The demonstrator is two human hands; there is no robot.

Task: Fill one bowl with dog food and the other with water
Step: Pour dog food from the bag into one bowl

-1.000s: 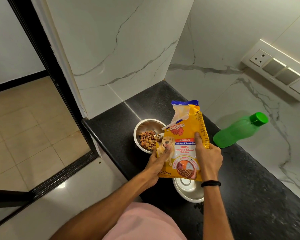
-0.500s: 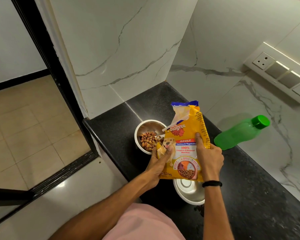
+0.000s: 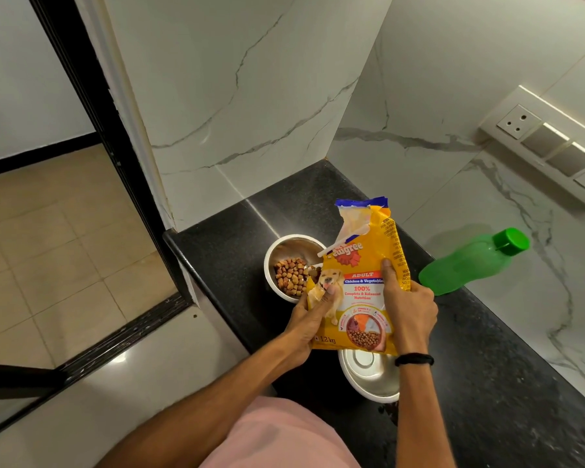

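1. a yellow dog food bag [image 3: 362,292] was held upright over a black counter [image 3: 487,383], gripped from both sides.
2. the left hand [image 3: 309,320] was closed on the bag's lower left edge, its thumb pressed against the printed front and the other fingers hidden behind the bag.
3. the right hand [image 3: 407,309] was clamped on the bag's right side, thumb laid up the front panel, fingers wrapped round the back; a black band [image 3: 414,359] was worn at that wrist.
4. the bag's torn top was folded open, and a flap was seen hanging toward the left.
5. a steel bowl [image 3: 286,246] was placed just beyond the bag's left edge, with brown kibble [image 3: 291,275] heaped in its nearer half; whether any kibble was falling could not be told.
6. a second steel bowl [image 3: 368,380] was set on the counter nearer the person, partly covered by the bag's bottom edge; its visible interior appeared empty.
7. a green bottle [image 3: 470,265] with its green cap closed was seen leaning toward the marble wall [image 3: 453,96], right of the bag and apart from it.
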